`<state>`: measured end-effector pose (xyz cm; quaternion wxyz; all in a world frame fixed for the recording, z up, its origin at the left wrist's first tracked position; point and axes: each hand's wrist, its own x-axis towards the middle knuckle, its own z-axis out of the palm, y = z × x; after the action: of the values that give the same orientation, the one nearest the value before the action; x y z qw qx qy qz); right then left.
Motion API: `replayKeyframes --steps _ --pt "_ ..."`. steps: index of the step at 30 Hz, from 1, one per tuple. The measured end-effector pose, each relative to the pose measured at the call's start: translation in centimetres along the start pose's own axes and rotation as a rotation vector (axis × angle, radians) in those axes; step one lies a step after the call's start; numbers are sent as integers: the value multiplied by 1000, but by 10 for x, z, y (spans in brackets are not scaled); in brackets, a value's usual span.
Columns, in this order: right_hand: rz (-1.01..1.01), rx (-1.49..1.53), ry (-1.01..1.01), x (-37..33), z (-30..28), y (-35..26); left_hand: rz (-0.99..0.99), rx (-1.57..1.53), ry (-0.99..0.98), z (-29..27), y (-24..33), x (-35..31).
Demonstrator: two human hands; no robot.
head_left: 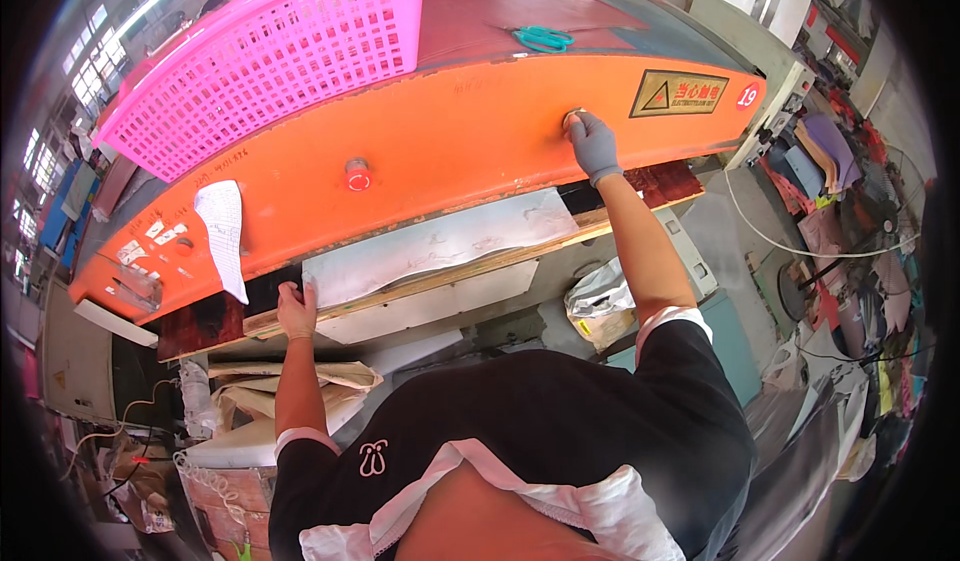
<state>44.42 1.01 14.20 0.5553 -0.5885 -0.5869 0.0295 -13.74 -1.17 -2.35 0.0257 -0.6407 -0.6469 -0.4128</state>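
My right hand [595, 148], in a grey glove, is closed around a small round knob [573, 118] on the orange machine's front panel [460, 151]. Its fingers partly cover the knob. Lower on the left, my bare left hand [296, 311] has its fingers curled at the left end of a long white sheet [440, 246], seemingly pinching its edge. That sheet lies under the orange panel, on a wooden-edged board [420, 293]. A red push button [358, 175] sits on the panel between my hands.
A pink plastic basket [270, 61] and teal-handled scissors [543, 39] rest on the machine top. A white paper [222, 231] hangs from the panel. Below stand a white bag [600, 301] and folded beige material [290, 391]. Piled fabric pieces [830, 161] and a white cable [780, 246] are at right.
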Motion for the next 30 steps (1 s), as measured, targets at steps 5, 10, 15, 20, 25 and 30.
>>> replayKeyframes --steps 5,10,15,20,25,30 --pt "54 -115 -3 -1 -1 -8 -2 -7 -12 -8 5 9" --pt "84 -142 -38 -4 -3 -14 -21 16 -34 -10 8 12" --pt "193 -69 -253 -17 -13 -5 -18 26 -16 -8 7 10" --pt "294 325 -262 -42 -23 1 -16 25 0 -9 8 8" --pt "230 444 -256 -35 -43 -12 -37 0 8 -6 8 6" --pt "286 495 -235 -23 -49 -23 -56 1 9 3 1 0"
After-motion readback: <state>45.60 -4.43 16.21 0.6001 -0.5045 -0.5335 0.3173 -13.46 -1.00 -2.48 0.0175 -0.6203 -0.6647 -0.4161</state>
